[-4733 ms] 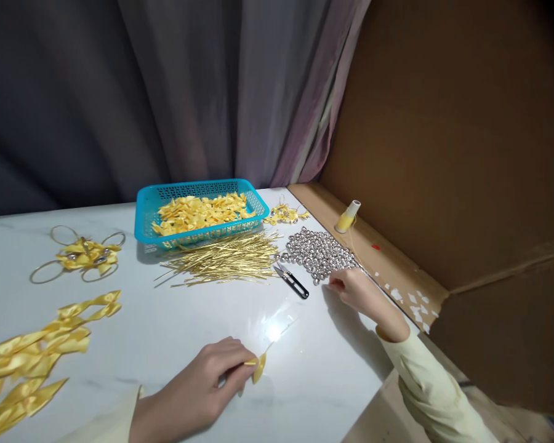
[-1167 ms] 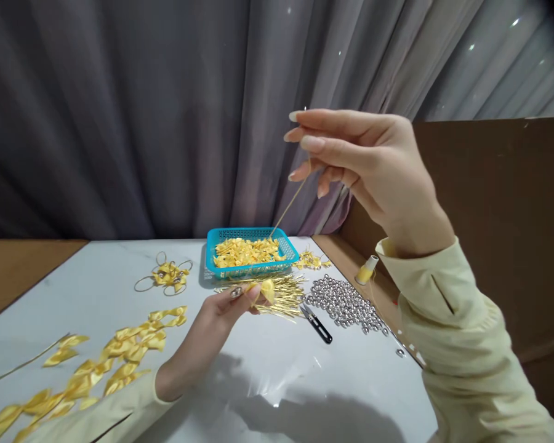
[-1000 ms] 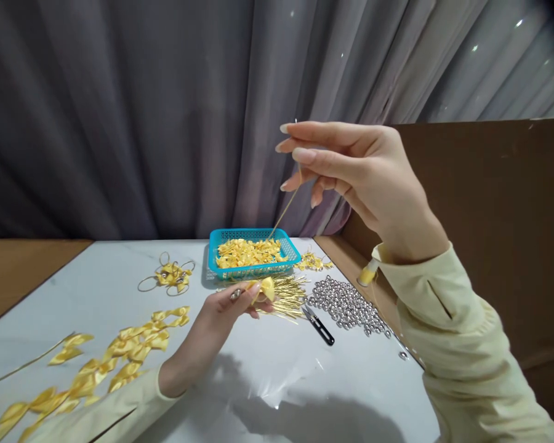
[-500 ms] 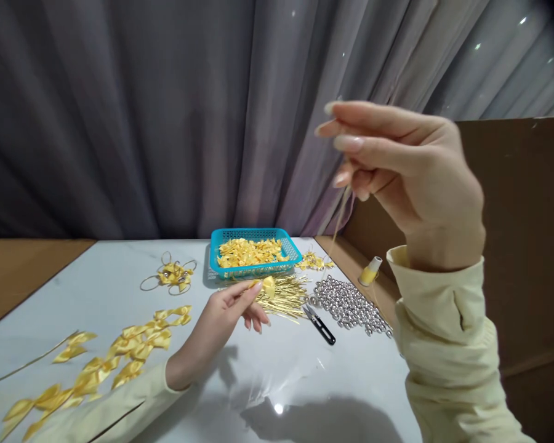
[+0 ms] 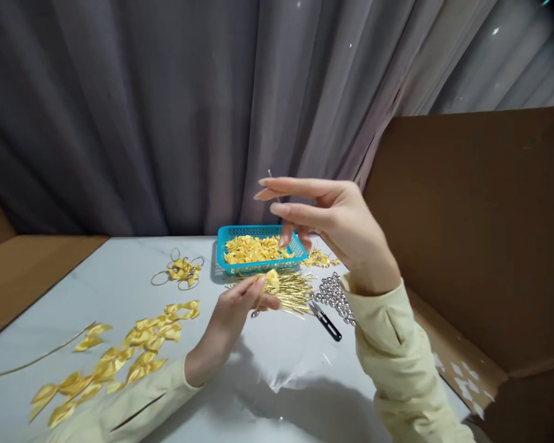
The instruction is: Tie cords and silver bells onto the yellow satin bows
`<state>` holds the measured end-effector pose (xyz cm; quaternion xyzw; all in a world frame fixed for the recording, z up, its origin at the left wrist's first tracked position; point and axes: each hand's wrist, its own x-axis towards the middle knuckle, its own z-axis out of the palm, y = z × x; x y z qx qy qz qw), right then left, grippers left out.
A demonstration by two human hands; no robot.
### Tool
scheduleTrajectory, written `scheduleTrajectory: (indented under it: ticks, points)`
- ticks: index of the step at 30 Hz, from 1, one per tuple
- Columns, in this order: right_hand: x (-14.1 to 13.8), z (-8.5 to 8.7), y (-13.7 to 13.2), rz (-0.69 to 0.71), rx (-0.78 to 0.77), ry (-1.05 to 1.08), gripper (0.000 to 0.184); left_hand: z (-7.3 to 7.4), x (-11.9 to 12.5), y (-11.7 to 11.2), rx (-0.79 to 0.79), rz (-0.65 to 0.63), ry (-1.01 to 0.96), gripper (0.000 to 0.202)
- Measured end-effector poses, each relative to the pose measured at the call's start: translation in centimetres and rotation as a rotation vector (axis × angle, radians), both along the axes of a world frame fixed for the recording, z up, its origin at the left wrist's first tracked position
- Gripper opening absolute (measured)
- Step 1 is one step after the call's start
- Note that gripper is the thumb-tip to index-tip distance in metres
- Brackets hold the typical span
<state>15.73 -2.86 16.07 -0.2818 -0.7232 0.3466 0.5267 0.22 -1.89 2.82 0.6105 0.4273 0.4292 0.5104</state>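
Left hand [image 5: 233, 307]: I have thumb and fingers closed in a pinch on one yellow bow [image 5: 272, 280], held just right of the frame's centre, lower half, above the pile of gold strips [image 5: 292, 294]. A silver bead [image 5: 255, 313] hangs just below these fingers.

Right hand [image 5: 346, 224]: raised right of centre, thumb and forefingers closed on a thin needle-like piece [image 5: 269, 173], its pale tip standing up past my fingertips. Remaining fingers curl loosely in front of the blue basket [image 5: 221, 249]. Cannot tell whether a thread runs from this piece to the bow.

Worktop [image 5: 133, 271]: basket at centre holds a heap of yellow ribbon pieces [image 5: 253, 249]. Small yellow-and-silver cluster [image 5: 321, 258] just to its right. Silver bead pile [image 5: 335, 295] right of centre, partly hidden by my right sleeve [image 5: 392, 338]. Black-handled snips [image 5: 327, 324] lie between strips and sleeve, blades toward the strips. Left of centre: a looped ornament [image 5: 183, 271] with yellow ribbon. Lower left: loose yellow bows [image 5: 106, 368], and a gold cord [image 5: 41, 364] reaching the left edge.
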Motion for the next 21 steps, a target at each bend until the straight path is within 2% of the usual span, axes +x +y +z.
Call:
scheduleTrajectory:
  ticks: [3,6,14,18,21]
  points:
    - [-0.4,-1.2,0.8,0.037,-0.056,0.030,0.028,0.0,0.0,-0.7,0.133,-0.080,0.032,0.036]
    - [-0.2,-2.3,1.6,0.035,-0.077,0.099,0.028,-0.5,0.0,-0.7,0.174,-0.090,0.026,0.038]
    - [2.1,-5.5,5.0,-0.063,-0.174,0.298,0.029,-3.8,0.9,0.8,-0.044,-0.146,-0.001,0.031]
    - [3.7,-7.4,7.3,-0.099,-0.258,0.370,0.030,-4.5,1.0,1.0,-0.069,-0.138,0.047,0.033]
    - [5.0,-8.2,8.4,-0.092,-0.267,0.409,0.032,-4.8,1.1,1.3,-0.101,-0.131,0.081,0.034]
